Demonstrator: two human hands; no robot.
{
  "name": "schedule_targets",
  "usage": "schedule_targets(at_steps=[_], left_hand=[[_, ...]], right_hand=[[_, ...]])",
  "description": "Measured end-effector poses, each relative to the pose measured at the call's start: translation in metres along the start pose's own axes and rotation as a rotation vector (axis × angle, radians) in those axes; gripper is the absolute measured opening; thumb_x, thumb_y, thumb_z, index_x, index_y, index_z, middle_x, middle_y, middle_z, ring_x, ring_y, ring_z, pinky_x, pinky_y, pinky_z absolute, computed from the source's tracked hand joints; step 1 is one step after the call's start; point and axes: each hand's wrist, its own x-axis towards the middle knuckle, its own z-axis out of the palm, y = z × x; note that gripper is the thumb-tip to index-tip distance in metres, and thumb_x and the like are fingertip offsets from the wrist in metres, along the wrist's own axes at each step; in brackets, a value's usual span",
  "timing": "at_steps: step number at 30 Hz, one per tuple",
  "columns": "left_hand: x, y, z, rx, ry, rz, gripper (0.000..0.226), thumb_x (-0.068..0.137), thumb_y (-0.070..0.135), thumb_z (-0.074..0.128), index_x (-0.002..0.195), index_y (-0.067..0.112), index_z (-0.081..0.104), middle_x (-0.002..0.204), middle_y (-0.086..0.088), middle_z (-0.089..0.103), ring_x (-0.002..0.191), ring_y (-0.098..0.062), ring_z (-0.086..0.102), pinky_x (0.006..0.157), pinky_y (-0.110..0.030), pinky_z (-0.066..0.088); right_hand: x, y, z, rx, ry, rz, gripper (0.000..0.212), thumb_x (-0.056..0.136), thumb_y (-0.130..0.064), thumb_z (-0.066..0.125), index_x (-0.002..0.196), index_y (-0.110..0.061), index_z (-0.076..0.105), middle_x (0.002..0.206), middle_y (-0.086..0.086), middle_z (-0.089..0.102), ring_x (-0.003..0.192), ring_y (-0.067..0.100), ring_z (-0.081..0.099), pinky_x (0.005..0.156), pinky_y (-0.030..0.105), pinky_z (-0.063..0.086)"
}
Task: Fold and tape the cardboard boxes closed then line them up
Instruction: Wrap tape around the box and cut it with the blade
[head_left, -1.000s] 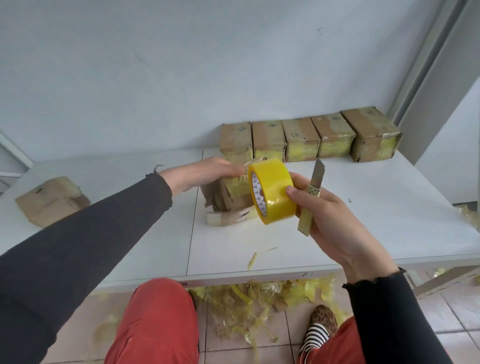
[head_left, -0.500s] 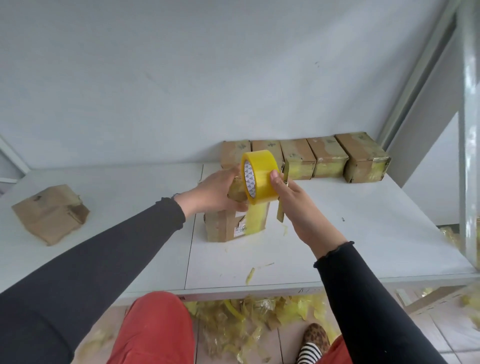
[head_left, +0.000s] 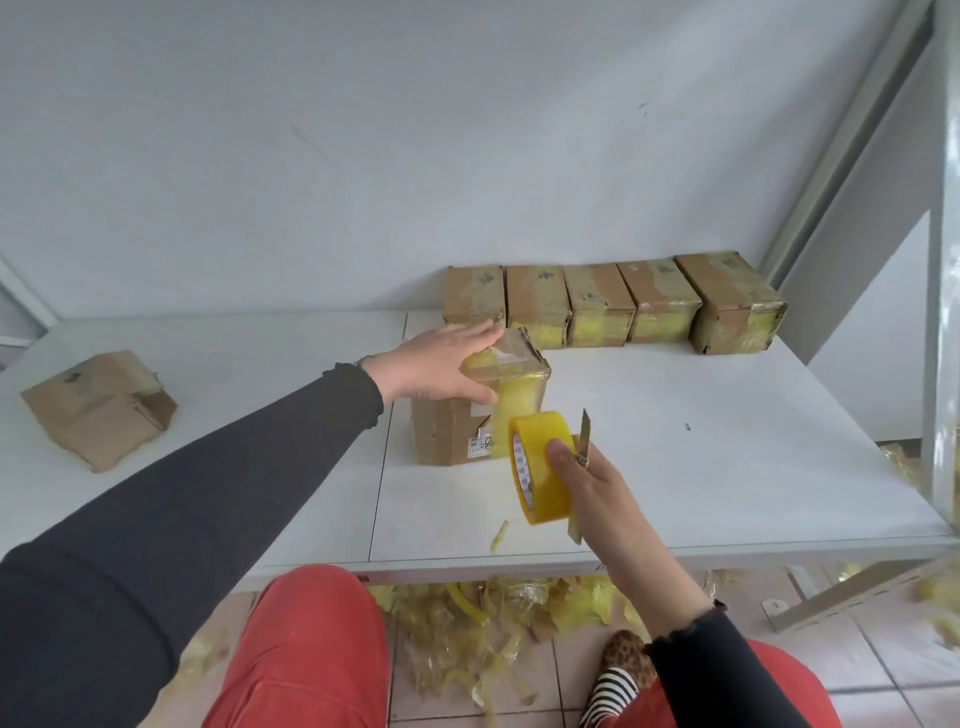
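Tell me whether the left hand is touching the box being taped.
Touching. The head view shows the left hand laid flat on top of the box, fingers over its taped top and thumb against its front face.

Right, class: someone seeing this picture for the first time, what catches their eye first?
Probably the bright yellow tape roll in the right hand, near the table's front edge. Next, the left hand pressing on a box mid-table, and the row of five taped boxes along the wall.
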Motion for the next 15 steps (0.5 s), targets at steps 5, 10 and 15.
schedule_targets(at_steps=[5, 10, 15], left_hand=[[0.002, 0.002, -0.002, -0.006, -0.026, -0.036, 0.108, 0.085, 0.071, 0.067, 0.165, 0.041, 0.000, 0.174, 0.010, -0.001, 0.160, -0.020, 0.001, 0.128, -0.043, 0.007], [0.006, 0.004, -0.015, -0.207, 0.022, -0.053, 0.095, 0.084, 0.052, 0.080, 0.162, 0.039, 0.027, 0.159, 0.001, 0.036, 0.148, -0.020, 0.032, 0.120, -0.036, 0.028], [0.014, -0.014, -0.049, -0.651, -0.218, -0.115, 0.053, 0.092, 0.040, 0.075, 0.141, 0.030, 0.060, 0.128, 0.000, 0.072, 0.107, -0.013, 0.071, 0.091, -0.031, 0.058]], right_hand=[[0.015, 0.023, 0.005, -0.001, -0.044, 0.137, 0.051, 0.106, -0.051, 0.047, 0.122, -0.004, 0.058, 0.128, 0.031, 0.061, 0.114, 0.048, 0.062, 0.101, 0.064, 0.046], [0.013, 0.018, -0.002, 0.042, -0.103, 0.137, 0.039, 0.102, -0.056, 0.050, 0.117, -0.024, 0.067, 0.121, 0.006, 0.073, 0.114, 0.016, 0.069, 0.105, 0.038, 0.051], [0.016, -0.017, -0.020, 0.189, -0.155, 0.047, 0.041, 0.101, -0.051, 0.052, 0.130, -0.026, 0.066, 0.128, -0.009, 0.072, 0.125, 0.006, 0.061, 0.113, 0.033, 0.039]])
